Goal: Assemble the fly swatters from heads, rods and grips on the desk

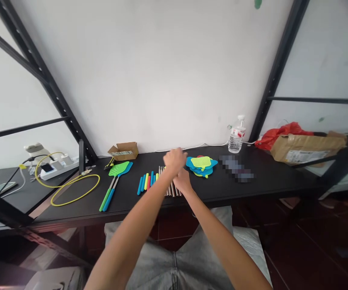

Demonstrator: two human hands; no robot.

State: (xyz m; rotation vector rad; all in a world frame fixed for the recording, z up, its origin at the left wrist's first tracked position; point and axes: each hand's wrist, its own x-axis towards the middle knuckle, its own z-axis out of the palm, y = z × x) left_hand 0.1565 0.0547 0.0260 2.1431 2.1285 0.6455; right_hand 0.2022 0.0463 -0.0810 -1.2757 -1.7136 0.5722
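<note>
Centrally, metal rods [174,191] lie beneath the right hand [182,179] and left hand [175,159], long axes running toward the wall [149,80]. The right hand is nearer their front ends, fingers hidden; the left is curled just beyond it. Whether either grips anything cannot be determined.

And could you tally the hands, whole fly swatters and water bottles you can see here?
Hands: 2 (left hand, right hand)
Whole fly swatters: 2 (green swatter, blue swatter)
Water bottles: 1 (water bottle)
Total: 5, leaving out the loose handles, some partly behind the left forearm.
</note>
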